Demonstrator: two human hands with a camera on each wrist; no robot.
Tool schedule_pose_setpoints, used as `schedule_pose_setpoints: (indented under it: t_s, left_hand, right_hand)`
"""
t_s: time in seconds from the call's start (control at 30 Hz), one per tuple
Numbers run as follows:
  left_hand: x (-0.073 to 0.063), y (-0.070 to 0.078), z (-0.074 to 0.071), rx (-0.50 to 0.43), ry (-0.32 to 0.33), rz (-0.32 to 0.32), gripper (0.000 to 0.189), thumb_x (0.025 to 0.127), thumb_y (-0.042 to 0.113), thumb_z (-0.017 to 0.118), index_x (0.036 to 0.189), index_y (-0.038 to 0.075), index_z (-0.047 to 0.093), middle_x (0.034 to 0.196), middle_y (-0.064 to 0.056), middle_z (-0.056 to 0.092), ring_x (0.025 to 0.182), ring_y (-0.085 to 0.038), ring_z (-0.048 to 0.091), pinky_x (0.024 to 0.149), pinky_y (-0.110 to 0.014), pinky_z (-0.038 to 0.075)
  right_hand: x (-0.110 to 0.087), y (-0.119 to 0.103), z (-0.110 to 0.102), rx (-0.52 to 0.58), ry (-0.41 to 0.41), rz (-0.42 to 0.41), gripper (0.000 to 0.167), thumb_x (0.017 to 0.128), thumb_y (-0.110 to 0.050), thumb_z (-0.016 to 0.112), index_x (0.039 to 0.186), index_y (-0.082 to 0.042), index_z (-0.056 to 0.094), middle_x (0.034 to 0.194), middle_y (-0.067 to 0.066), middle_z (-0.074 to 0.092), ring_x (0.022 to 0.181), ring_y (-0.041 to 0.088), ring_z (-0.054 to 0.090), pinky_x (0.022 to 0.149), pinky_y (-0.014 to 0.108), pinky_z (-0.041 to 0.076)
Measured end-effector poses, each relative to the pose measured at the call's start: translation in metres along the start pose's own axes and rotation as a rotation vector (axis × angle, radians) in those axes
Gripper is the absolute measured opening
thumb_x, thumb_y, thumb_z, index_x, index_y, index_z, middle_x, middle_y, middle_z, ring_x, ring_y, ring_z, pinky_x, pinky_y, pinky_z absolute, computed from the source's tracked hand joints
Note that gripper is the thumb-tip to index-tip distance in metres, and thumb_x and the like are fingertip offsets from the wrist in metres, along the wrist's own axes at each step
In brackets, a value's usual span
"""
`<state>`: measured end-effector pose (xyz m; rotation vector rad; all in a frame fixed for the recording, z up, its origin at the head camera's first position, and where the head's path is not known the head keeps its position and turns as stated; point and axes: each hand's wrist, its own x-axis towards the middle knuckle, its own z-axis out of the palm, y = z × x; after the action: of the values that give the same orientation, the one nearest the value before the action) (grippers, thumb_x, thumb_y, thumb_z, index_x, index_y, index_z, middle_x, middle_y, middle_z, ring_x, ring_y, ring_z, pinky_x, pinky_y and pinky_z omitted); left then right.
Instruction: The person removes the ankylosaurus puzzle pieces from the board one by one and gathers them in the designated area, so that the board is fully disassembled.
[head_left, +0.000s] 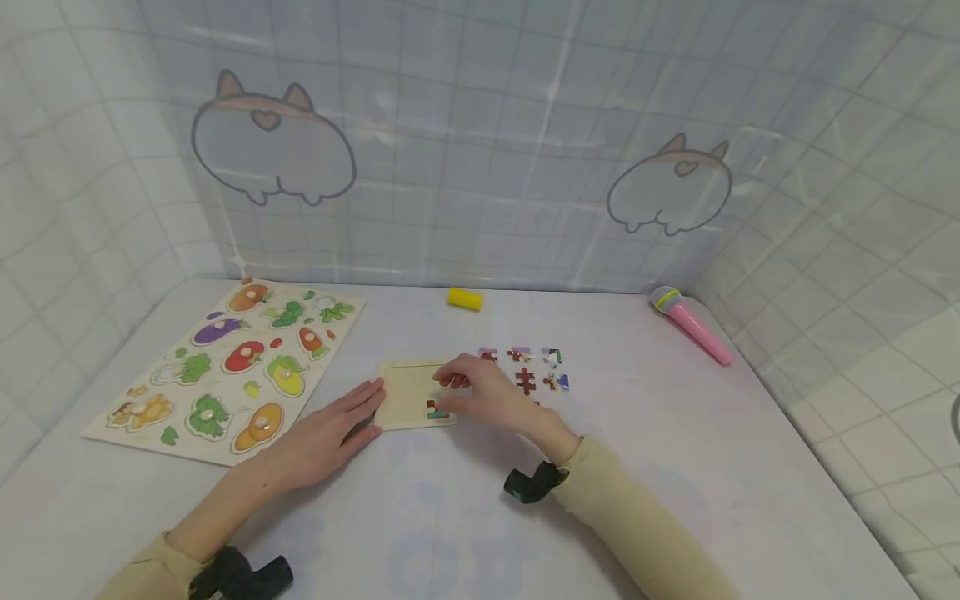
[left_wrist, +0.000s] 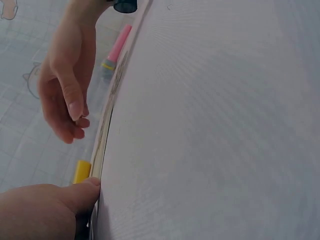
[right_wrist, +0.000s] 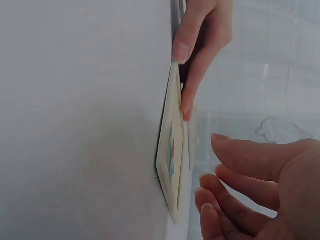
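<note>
A small pale wooden puzzle tray (head_left: 405, 392) lies flat in the middle of the table. One jigsaw piece (head_left: 433, 412) with teal and red print sits in its lower right corner. My left hand (head_left: 322, 437) rests along the tray's left edge, fingers stretched out and the thumb (right_wrist: 181, 52) at the rim. Over the tray's right side hovers my right hand (head_left: 487, 393), its fingers loosely bent and apart from the thumb (right_wrist: 250, 157), with nothing between them. Several loose jigsaw pieces (head_left: 526, 380) lie to the right of the tray, some partly hidden by the right hand.
A large vegetable peg board (head_left: 247, 390) covers the table's left side. At the back stands out a yellow cylinder (head_left: 465, 299), lying on its side. A pink toy microphone (head_left: 693, 327) lies at the back right. A tile-patterned sheet (head_left: 465, 167) closes off the back.
</note>
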<state>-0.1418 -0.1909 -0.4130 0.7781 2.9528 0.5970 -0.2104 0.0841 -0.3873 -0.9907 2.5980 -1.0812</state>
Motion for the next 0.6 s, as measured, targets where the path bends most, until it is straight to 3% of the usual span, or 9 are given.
schedule_pose_setpoints:
  t_s: [0.2, 0.6]
  left_hand:
    - [0.000, 0.000, 0.000, -0.006, 0.000, -0.002, 0.060, 0.102, 0.031, 0.059, 0.151, 0.002, 0.041, 0.162, -0.012, 0.032, 0.148, -0.035, 0.032, 0.115, -0.051, 0.035]
    - [0.000, 0.001, -0.001, -0.005, -0.005, -0.003, 0.059, 0.101, 0.028, 0.059, 0.151, 0.001, 0.041, 0.162, -0.013, 0.032, 0.148, -0.035, 0.032, 0.115, -0.050, 0.034]
  right_hand:
    - [0.000, 0.002, 0.010, -0.050, -0.040, 0.059, 0.036, 0.088, -0.020, 0.077, 0.122, -0.008, 0.069, 0.110, 0.004, 0.061, 0.098, 0.015, 0.057, 0.082, 0.024, 0.049]
    - [-0.001, 0.001, 0.014, -0.114, -0.076, 0.043, 0.041, 0.089, -0.023, 0.077, 0.125, -0.007, 0.066, 0.112, 0.005, 0.058, 0.103, 0.015, 0.055, 0.091, 0.028, 0.050]
